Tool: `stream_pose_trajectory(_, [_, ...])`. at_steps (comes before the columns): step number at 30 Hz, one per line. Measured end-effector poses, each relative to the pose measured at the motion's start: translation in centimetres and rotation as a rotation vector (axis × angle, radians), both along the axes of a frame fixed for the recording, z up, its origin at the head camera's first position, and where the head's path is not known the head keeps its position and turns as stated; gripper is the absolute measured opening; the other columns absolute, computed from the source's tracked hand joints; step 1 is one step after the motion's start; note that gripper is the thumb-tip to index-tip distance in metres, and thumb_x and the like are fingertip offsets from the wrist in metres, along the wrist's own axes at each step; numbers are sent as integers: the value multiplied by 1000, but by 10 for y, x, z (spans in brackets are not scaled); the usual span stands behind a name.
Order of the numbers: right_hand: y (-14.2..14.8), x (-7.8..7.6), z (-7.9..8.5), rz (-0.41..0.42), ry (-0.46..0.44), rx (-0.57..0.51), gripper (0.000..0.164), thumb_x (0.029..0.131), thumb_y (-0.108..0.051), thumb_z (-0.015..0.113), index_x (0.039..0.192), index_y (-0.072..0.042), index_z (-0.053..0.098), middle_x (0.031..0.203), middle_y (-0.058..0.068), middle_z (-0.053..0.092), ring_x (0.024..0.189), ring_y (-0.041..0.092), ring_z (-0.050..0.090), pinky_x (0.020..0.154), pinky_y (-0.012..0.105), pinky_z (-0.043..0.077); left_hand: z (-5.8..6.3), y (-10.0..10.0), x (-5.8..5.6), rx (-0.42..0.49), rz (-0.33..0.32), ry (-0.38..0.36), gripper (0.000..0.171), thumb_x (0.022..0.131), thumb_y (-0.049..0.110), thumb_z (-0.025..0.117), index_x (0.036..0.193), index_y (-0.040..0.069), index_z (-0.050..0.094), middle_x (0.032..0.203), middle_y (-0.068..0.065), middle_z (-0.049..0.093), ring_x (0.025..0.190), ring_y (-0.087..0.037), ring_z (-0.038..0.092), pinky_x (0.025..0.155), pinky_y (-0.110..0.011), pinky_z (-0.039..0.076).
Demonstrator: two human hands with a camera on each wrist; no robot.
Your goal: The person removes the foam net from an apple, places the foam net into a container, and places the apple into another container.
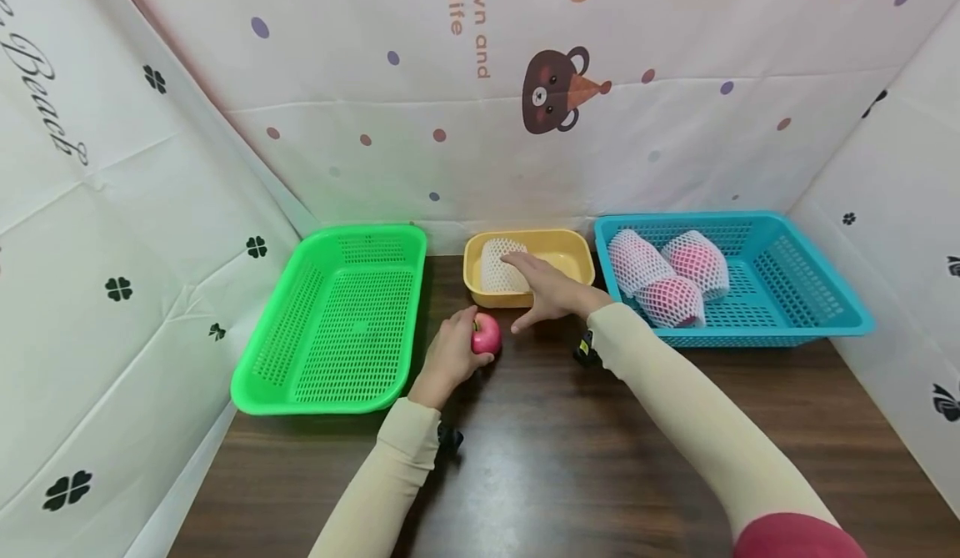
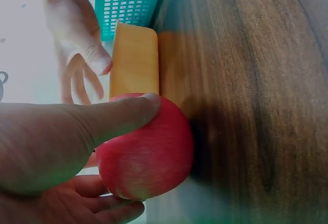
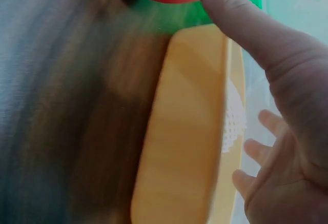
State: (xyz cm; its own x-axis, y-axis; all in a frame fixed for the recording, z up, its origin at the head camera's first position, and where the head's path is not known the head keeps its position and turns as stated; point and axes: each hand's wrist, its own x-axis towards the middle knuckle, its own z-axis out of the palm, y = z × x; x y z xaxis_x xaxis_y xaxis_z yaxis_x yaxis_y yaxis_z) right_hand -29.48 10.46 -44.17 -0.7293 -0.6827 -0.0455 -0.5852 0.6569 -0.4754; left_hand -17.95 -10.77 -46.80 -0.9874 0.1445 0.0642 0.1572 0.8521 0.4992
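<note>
A pinkish-red apple (image 1: 487, 334) is at the middle of the table, in front of the small yellow tray (image 1: 573, 259). My left hand (image 1: 450, 351) holds the apple from its left side, with the thumb (image 2: 125, 115) across it in the left wrist view. My right hand (image 1: 553, 288) reaches over the front rim of the yellow tray, its fingers spread and nothing between them. Under its fingertips a white foam net sleeve (image 1: 495, 268) lies in the tray's left part. Whether the fingertips touch the sleeve I cannot tell.
To the left stands a green basket (image 1: 408, 324) with nothing in it. On the right, a blue basket (image 1: 810, 324) holds several red fruits in white foam nets (image 1: 673, 298) at its left end. A patterned white sheet (image 1: 420, 166) rises behind the containers.
</note>
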Motion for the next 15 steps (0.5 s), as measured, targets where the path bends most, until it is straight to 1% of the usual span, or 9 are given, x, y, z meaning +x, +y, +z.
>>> stream_pose_trajectory(4, [0,9,-7,23,57,-11,132,66,-45,97,164,-12,15,170,15,15,155,34,16,124,53,18,3,1,0,-24,-20,16,80,76,19,93,142,-3,54,140,-23,58,123,-40,60,103,-50,50])
stream_pose_trajectory(10, [-1,21,-13,67,121,-10,135,63,-49,97,164,-13,15,170,17,14,155,37,16,122,58,18,6,1,1,-30,-27,28,76,74,16,94,137,-4,56,133,-23,62,115,-39,64,99,-49,53])
stream_pose_trajectory(15, [-1,28,-17,83,166,-13,137,62,-53,97,165,-13,15,169,19,13,154,46,13,119,66,17,5,3,-1,-63,-52,68,65,70,15,96,122,-1,59,126,-20,62,101,-37,67,88,-47,57])
